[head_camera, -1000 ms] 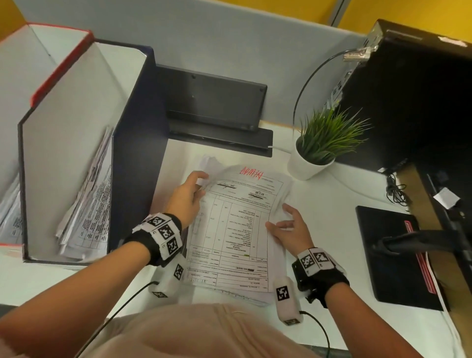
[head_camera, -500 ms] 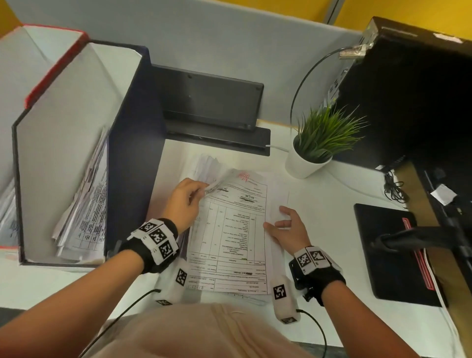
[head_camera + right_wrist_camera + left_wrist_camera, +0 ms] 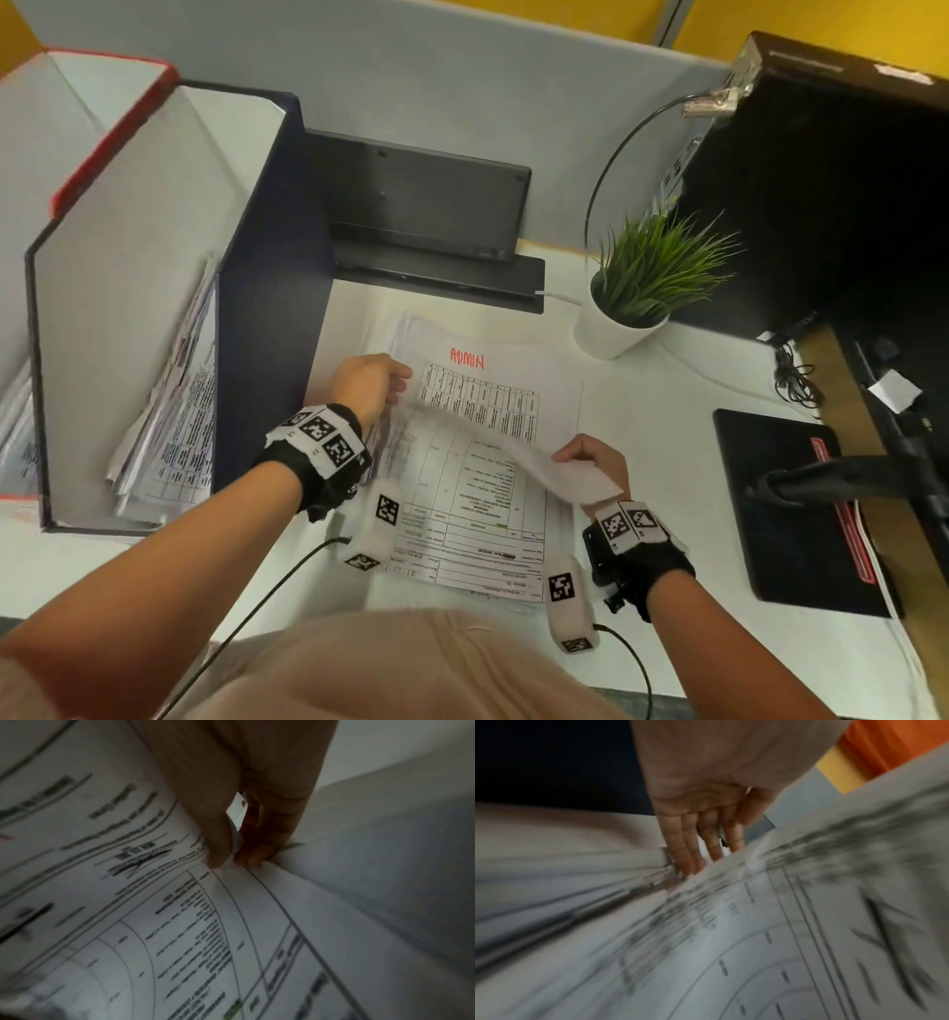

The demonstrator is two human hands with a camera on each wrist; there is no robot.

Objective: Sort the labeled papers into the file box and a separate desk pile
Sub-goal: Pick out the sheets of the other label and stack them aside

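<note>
Now mid-sort: top sheet (image 3: 477,478) peeling off desk stack (image 3: 560,401), pinched betw right hand (image 3: 590,457) thumb and fingertips (image 3: 248,858) at its right edge; left hand (image 3: 367,385) fingers (image 3: 687,845) straight, tucked under left edge. Next, prob: read label, then file box (image 3: 267,288) or desk pile. ADMIN sheet (image 3: 477,390) showing beneath.

A stack of white printed sheets (image 3: 493,411) lies flat on the desk between the two hands, its exposed page marked "ADMIN" in red. The top form sheet (image 3: 482,478) is peeled back and curled toward the right hand (image 3: 590,457), which pinches it. The navy file box (image 3: 154,308) stands left of the left hand (image 3: 367,383), holding leaning papers.
</note>
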